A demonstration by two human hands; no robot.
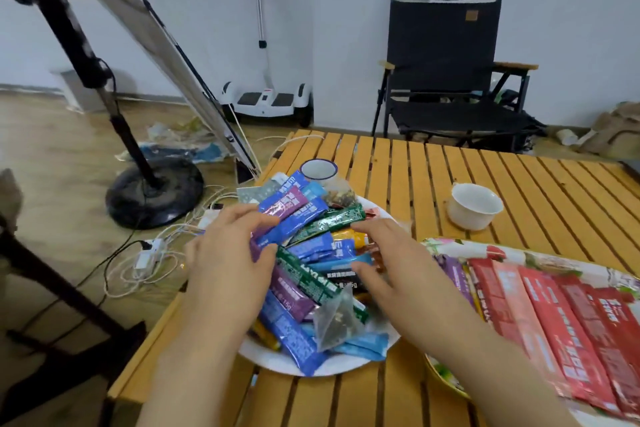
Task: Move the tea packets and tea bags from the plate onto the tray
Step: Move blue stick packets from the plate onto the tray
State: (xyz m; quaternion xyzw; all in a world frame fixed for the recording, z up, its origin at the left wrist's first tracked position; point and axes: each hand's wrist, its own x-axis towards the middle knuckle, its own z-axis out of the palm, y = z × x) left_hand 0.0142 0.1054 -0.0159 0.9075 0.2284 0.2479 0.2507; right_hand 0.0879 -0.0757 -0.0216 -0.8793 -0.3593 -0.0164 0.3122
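Both hands [228, 260] [388, 263] over heaped packets [311, 246]
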